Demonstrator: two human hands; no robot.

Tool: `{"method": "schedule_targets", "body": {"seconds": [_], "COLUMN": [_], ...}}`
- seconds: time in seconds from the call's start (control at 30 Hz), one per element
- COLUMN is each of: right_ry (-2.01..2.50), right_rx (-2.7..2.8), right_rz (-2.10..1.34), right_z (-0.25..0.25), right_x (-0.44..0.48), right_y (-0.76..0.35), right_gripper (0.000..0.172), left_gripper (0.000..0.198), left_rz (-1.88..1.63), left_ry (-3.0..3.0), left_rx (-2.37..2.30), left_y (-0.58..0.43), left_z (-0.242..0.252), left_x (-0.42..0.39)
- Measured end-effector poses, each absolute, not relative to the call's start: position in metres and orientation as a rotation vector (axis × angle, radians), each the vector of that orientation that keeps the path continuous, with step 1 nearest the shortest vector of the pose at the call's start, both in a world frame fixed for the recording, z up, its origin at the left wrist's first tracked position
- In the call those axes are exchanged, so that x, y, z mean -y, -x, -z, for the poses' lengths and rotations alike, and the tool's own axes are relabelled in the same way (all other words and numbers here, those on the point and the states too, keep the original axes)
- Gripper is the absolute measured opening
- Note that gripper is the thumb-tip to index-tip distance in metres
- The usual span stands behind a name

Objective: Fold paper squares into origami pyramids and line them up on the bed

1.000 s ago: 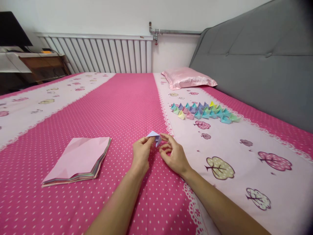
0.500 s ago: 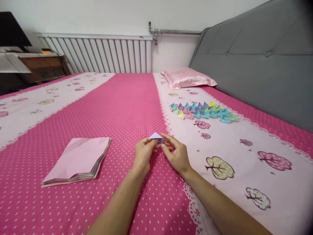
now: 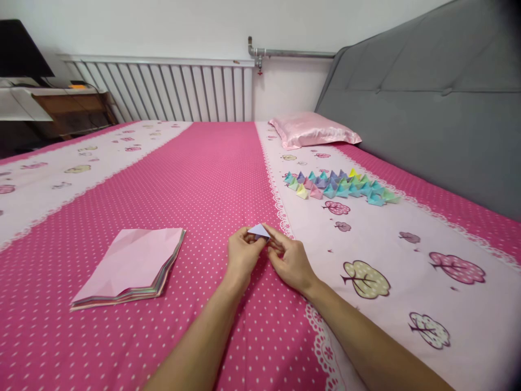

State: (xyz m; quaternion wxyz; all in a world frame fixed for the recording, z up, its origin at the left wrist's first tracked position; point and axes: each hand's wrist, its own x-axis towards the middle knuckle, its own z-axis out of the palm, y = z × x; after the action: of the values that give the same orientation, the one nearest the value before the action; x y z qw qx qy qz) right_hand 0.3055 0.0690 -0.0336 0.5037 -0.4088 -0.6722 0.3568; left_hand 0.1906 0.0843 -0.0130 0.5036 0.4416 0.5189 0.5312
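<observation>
A small lavender folded paper (image 3: 259, 231), triangular in shape, is held up between my two hands just above the bed. My left hand (image 3: 242, 251) pinches it from the left, its thumb pressed on the near face. My right hand (image 3: 292, 259) has its fingers curled against the paper's right side, fingertips partly hidden behind it. To the left lies a stack of square paper (image 3: 132, 263), pink on top with several colours showing at its edge. Beyond my right hand, several folded paper boats (image 3: 342, 187) in blue, green, purple, pink and yellow stand in rows.
The bed's pink dotted sheet (image 3: 195, 179) has pale printed bands on both sides. A pink pillow (image 3: 313, 130) rests near the grey headboard (image 3: 427, 98). At the back are a white radiator (image 3: 163, 89) and a pipe (image 3: 297, 53). A dark monitor (image 3: 20, 51) stands far left.
My left thumb has moved right along the paper, and my right fingers have closed in against it. The paper has turned slightly. The stack and the boats stay where they were.
</observation>
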Motion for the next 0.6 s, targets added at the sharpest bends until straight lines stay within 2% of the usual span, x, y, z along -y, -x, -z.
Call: {"method": "schedule_targets", "body": {"seconds": [0.37, 0.6], "right_ry": [0.925, 1.138], "right_rx": [1.616, 1.522], "right_rz": [-0.937, -0.678], "right_z": [0.032, 0.027], "right_x": [-0.068, -0.068], "right_y": [-0.304, -0.307], "right_gripper": [0.062, 0.051], "left_gripper": [0.015, 0.016], "left_rz": [-1.284, -1.054], "left_ry": [-1.442, -2.021], "left_rx": [-1.509, -1.732], "left_y": [-0.189, -0.187], "left_z": [0.011, 0.006], "left_x": [-0.083, -0.076]}}
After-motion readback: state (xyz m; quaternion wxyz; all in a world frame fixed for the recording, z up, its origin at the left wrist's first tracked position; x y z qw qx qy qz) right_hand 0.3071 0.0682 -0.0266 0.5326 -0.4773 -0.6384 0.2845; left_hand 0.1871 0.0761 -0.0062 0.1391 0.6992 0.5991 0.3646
